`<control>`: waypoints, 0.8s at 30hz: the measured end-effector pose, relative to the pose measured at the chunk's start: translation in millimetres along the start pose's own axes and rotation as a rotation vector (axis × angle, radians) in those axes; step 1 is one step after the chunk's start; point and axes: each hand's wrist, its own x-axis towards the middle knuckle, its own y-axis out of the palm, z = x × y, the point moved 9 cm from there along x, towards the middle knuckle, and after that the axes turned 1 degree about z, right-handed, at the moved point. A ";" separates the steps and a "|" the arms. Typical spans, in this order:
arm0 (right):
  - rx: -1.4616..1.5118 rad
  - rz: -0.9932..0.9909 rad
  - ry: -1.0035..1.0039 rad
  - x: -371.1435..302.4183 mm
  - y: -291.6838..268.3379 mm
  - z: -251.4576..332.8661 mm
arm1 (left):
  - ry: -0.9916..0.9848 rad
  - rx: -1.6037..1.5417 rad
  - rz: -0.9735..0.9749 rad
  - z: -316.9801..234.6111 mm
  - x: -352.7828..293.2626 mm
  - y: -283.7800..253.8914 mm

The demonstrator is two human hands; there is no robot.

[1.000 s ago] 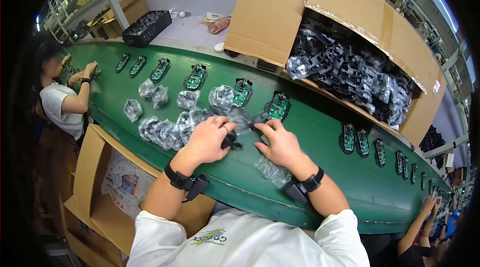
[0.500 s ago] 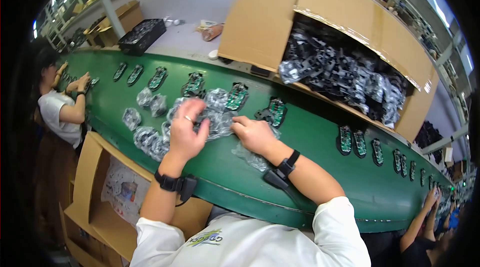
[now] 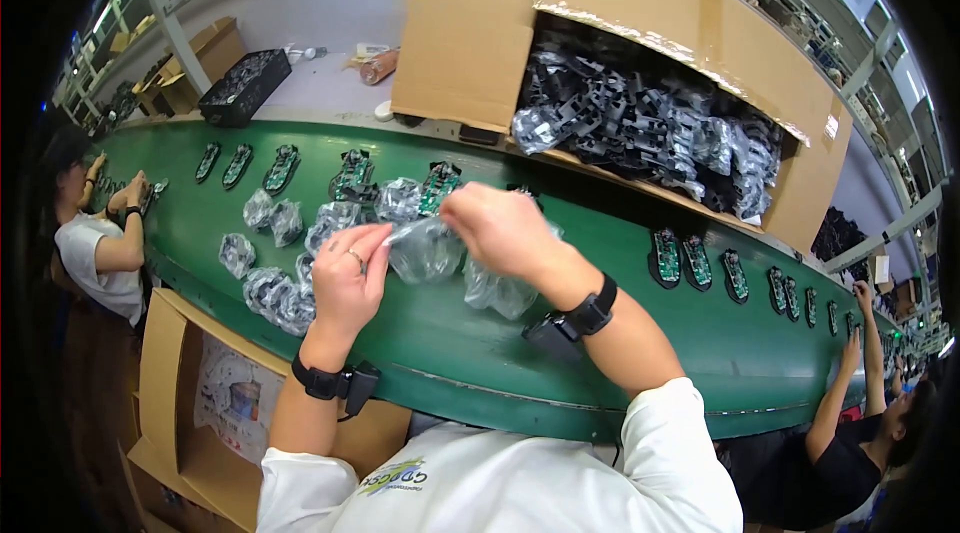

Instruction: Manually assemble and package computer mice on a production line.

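A clear plastic bag point(image 3: 425, 251) is stretched between my two hands above the green belt. My left hand point(image 3: 348, 273) pinches one edge of it between thumb and fingers. At the other end, my right hand point(image 3: 500, 228) has its fingers closed on the bag near the top. Whether anything lies inside is hard to tell. Another crumpled plastic bag point(image 3: 500, 291) rests on the belt under my right hand. Several bagged parts point(image 3: 280, 298) lie to the left of my left hand. Beyond my hands sit dark parts with green circuit boards point(image 3: 353, 175), one partly hidden by my right hand.
A large open cardboard box point(image 3: 660, 123) of black bagged parts stands behind the green belt point(image 3: 620, 363). More circuit-board parts point(image 3: 735, 276) line the belt at right. Another cardboard box point(image 3: 165, 373) is at lower left. Co-workers' hands point(image 3: 130, 193) are at both ends.
My left hand, spread and blurred before, now pinches the bag's edge. My right hand has risen with the bag, pulling it taut off the pile. The whole view has shifted slightly.
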 end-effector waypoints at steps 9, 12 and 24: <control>0.095 0.065 -0.047 14.3 -21.7 23.2 | -0.117 -0.164 -0.130 -2.8 10.1 -31.8; 0.115 0.062 -0.040 28.6 -27.5 19.9 | -0.147 -0.248 -0.092 0.5 20.8 -34.9; 0.032 -0.036 0.320 -17.1 -58.9 -11.6 | -0.217 0.320 0.464 47.2 -24.5 12.7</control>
